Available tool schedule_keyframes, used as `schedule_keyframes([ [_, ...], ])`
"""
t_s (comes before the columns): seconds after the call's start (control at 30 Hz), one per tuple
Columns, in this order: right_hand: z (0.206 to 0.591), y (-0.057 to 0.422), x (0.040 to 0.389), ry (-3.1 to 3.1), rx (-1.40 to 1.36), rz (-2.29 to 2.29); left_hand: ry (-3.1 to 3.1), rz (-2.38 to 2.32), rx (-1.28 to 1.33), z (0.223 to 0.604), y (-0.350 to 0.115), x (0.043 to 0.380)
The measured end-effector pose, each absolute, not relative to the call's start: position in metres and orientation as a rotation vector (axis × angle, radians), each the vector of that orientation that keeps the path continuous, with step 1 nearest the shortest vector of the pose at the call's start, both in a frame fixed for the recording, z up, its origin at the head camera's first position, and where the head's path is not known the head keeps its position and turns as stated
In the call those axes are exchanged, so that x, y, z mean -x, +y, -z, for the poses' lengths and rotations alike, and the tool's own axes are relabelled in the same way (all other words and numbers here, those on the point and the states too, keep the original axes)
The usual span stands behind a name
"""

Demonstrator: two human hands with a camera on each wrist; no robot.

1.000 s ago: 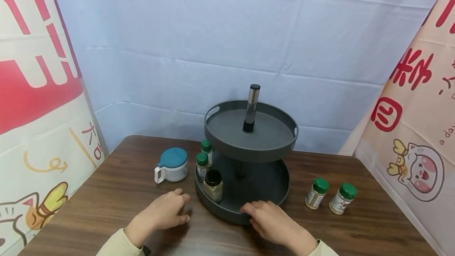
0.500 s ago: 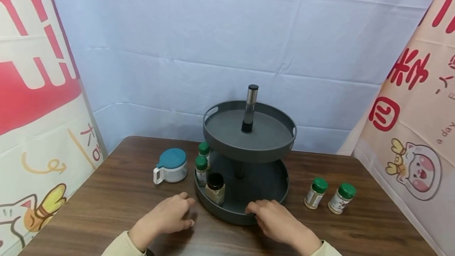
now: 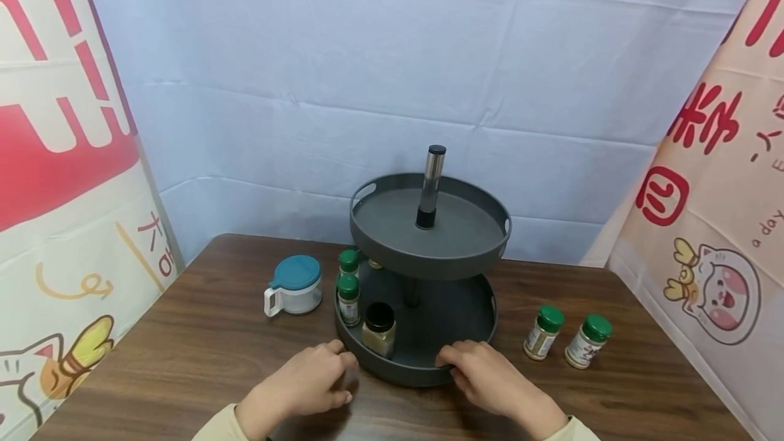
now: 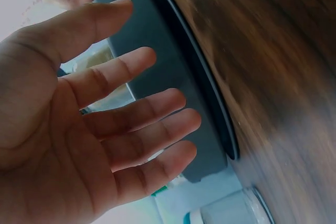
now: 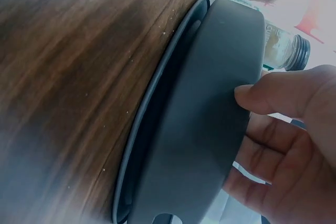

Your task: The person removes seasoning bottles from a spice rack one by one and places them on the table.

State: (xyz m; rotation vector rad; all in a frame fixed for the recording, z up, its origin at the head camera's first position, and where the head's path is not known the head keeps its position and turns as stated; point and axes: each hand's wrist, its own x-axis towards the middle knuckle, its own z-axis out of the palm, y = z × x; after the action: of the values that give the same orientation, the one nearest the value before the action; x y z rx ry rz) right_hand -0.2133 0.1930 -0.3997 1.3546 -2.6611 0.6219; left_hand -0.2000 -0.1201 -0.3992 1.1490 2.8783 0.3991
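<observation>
Grey two-tier stand [image 3: 419, 378], head view: upright on the wooden table [image 3: 196, 332], well clear of the table's side edges.
Metal post [image 3: 432, 179]: long axis vertical, rising through the middle of the upper tray [image 3: 429, 265].
Upper tray slots: two, one facing left and slightly far, one facing right.
Lower tray [image 3: 441, 332]: level; carries two green-capped bottles [image 3: 348, 309] at left and a black-capped jar [image 3: 379, 335] nearer, all upright.
Right hand [image 3: 493, 383]: pinches the lower tray's near rim, right of the jar; stand lies far and left of this grip.
Left hand [image 3: 306, 383]: just beside the near left wall; stand lies far and right of it.
Blue-lidded container [image 3: 297, 291]: left of stand, handle toward near left.
Loose bottles [image 3: 540, 335]: two, green-capped, right of stand.
Left wrist view: left fingers spread, holding nothing; lower tray's wall behind them, contact cannot be told.
Right wrist view: right thumb [image 5: 262, 97] on the tray's outer wall, fingers behind the rim, jar beyond.
</observation>
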Motion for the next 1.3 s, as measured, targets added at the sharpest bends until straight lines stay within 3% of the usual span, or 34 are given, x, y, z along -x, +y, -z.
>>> schedule_keyframes([
  [1.3, 0.398, 0.235, 0.227, -2.624, -1.058, -0.429, 2.707, -0.353, -1.503, 0.406, -0.065, 0.188],
])
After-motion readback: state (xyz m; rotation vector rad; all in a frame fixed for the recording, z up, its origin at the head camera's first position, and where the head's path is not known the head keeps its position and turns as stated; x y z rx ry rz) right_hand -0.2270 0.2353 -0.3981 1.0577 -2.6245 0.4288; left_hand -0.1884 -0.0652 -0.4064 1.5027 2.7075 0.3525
